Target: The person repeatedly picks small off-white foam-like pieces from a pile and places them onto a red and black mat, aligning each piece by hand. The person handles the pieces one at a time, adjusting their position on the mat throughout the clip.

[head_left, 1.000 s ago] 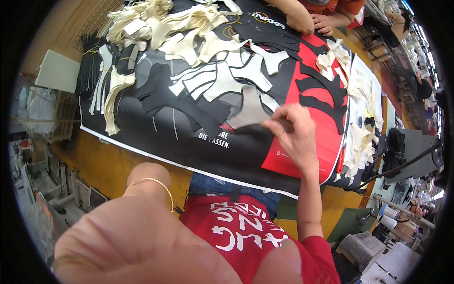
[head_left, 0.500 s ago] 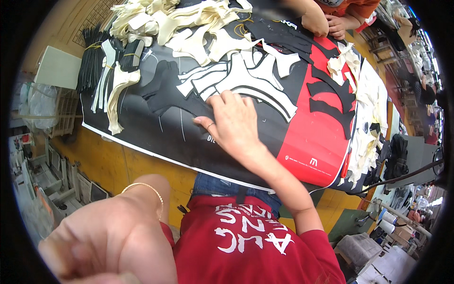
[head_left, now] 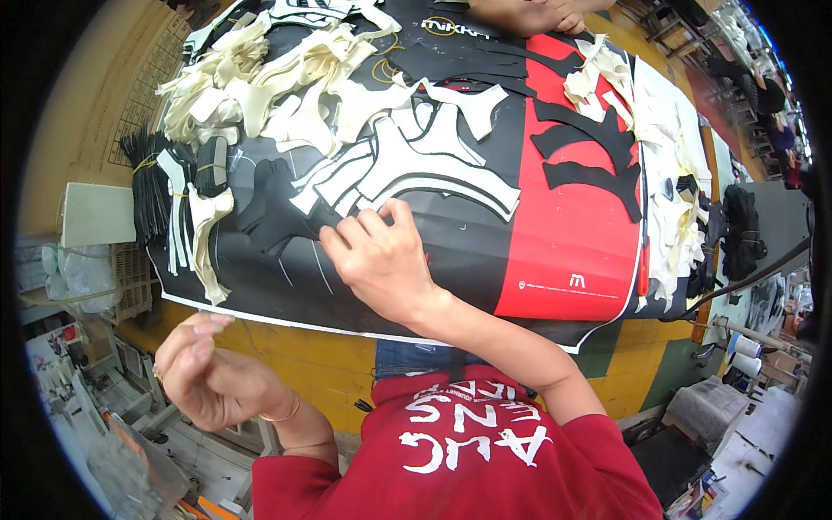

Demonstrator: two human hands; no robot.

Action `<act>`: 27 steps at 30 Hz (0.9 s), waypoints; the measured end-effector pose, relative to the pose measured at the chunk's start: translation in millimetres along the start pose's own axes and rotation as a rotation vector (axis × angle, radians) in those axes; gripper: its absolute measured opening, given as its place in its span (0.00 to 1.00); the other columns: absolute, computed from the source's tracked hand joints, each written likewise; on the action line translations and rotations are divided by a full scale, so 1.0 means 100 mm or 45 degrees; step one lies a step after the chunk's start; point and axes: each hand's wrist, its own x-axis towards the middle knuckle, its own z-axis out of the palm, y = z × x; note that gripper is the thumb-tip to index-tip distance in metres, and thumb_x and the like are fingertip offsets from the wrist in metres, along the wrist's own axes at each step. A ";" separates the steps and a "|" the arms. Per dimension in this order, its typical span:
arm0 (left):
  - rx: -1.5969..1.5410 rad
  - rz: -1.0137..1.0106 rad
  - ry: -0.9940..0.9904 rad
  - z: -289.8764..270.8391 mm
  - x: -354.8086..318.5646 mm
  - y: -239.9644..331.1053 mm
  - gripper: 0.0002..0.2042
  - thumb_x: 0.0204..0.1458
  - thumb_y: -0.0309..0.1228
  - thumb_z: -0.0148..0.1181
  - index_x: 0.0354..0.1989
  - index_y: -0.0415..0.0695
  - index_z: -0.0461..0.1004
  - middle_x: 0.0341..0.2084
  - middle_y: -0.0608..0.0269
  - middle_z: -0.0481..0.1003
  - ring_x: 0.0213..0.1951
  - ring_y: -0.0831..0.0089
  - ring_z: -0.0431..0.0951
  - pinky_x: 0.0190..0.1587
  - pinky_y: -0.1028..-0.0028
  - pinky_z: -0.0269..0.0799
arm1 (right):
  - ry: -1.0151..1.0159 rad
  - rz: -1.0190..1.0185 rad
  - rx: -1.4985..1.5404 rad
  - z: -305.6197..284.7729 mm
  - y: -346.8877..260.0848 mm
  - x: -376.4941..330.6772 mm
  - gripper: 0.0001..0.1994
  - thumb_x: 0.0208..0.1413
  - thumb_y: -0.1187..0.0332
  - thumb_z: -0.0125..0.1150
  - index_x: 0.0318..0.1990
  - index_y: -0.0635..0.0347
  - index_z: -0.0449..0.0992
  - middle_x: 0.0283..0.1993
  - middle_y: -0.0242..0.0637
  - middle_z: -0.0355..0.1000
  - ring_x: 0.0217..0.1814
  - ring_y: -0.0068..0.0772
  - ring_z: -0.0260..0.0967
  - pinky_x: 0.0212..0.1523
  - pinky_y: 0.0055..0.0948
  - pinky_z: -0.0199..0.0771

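Note:
My right hand (head_left: 381,264) rests on the black part of the printed sheet. Its fingers are curled down at the lower edge of a stack of white cut pieces with black borders (head_left: 425,165). The fingertips are hidden, so what they grip does not show. A tiny red bit peeks out beside the palm. Left of that hand lie black cut pieces (head_left: 276,208). My left hand (head_left: 217,373) hovers off the sheet's front left edge, fingers bent in toward the thumb. Anything pinched there is too small to make out.
Cream fabric pieces (head_left: 234,78) heap at the far left. Black curved pieces (head_left: 598,182) lie on the sheet's red part (head_left: 563,234), with more cream scraps (head_left: 667,234) beyond. Bundled black strips (head_left: 143,186) sit at the left edge. Another person's hand (head_left: 563,16) is at the far side.
My left hand has moved forward, away from close to the camera, toward the sheet's edge. My right hand's fingers have curled in by the white pieces. The view has shifted.

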 end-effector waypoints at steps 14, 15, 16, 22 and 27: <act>0.201 0.036 -0.208 0.49 -0.09 0.25 0.21 0.65 0.42 0.48 0.57 0.37 0.61 0.55 0.44 0.67 0.56 0.51 0.70 0.60 0.56 0.63 | -0.016 0.287 0.790 -0.97 0.40 -0.28 0.06 0.57 0.66 0.66 0.42 0.49 0.80 0.34 0.25 0.76 0.31 0.27 0.72 0.32 0.31 0.63; 0.066 0.014 -0.386 0.57 -0.17 0.30 0.22 0.64 0.43 0.50 0.57 0.37 0.61 0.55 0.44 0.67 0.57 0.51 0.70 0.61 0.55 0.63 | -0.055 0.388 0.723 -1.16 0.52 -0.46 0.06 0.57 0.66 0.66 0.42 0.49 0.81 0.33 0.27 0.76 0.31 0.29 0.73 0.32 0.30 0.64; -0.060 0.045 -0.566 0.64 -0.28 0.38 0.23 0.64 0.44 0.51 0.56 0.37 0.61 0.55 0.44 0.67 0.57 0.51 0.69 0.62 0.54 0.62 | -0.125 0.563 0.724 -1.36 0.66 -0.65 0.06 0.60 0.63 0.61 0.39 0.52 0.80 0.33 0.32 0.77 0.35 0.38 0.77 0.36 0.38 0.74; -0.185 0.098 -1.872 1.22 -1.03 0.97 0.40 0.54 0.51 0.62 0.71 0.41 0.58 0.73 0.47 0.52 0.74 0.50 0.50 0.71 0.48 0.43 | -0.172 0.971 -0.125 -1.78 1.28 -1.47 0.07 0.58 0.65 0.65 0.38 0.56 0.80 0.37 0.37 0.75 0.39 0.40 0.75 0.41 0.36 0.70; -0.082 0.255 -1.997 1.39 -1.19 0.95 0.40 0.55 0.52 0.60 0.72 0.43 0.56 0.74 0.49 0.50 0.75 0.53 0.48 0.73 0.46 0.37 | 0.174 0.967 -0.256 -1.92 1.50 -1.82 0.08 0.56 0.65 0.66 0.40 0.58 0.79 0.42 0.40 0.74 0.46 0.44 0.72 0.46 0.38 0.68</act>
